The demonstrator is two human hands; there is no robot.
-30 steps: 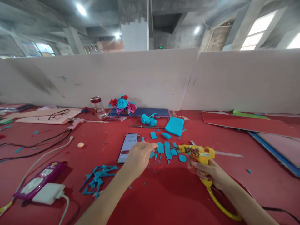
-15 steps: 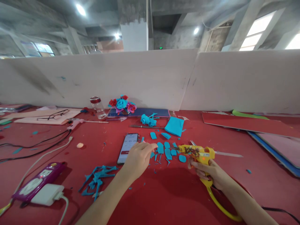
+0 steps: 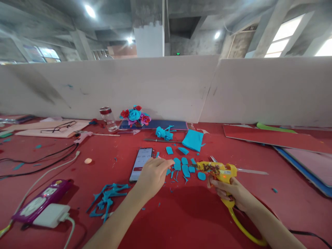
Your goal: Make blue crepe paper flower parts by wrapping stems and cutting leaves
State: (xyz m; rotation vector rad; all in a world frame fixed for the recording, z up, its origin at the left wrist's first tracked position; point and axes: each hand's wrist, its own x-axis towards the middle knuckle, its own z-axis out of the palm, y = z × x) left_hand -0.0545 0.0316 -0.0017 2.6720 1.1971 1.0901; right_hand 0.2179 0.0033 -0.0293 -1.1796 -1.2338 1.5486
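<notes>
My right hand [image 3: 229, 192] grips a yellow glue gun [image 3: 216, 169] whose nozzle points left toward several small blue petal-shaped cutouts [image 3: 184, 166] on the red table [image 3: 181, 214]. My left hand [image 3: 153, 174] rests beside those cutouts, fingers curled and pinched at the tips near a small blue piece; whether it holds one I cannot make out. A phone [image 3: 141, 158] with a lit timer screen lies just left of my left hand.
Blue paper scraps [image 3: 107, 197] lie front left, beside a purple power strip [image 3: 38, 204] with a white charger [image 3: 52, 215]. A blue folded sheet [image 3: 193, 139], blue paper roses [image 3: 164, 132], a bouquet [image 3: 135, 115], a glass jar [image 3: 108, 118], glasses [image 3: 60, 127] and coloured sheets [image 3: 275, 138] lie farther back.
The glue gun and my right hand have shifted very slightly left. My left hand stays at the cutouts.
</notes>
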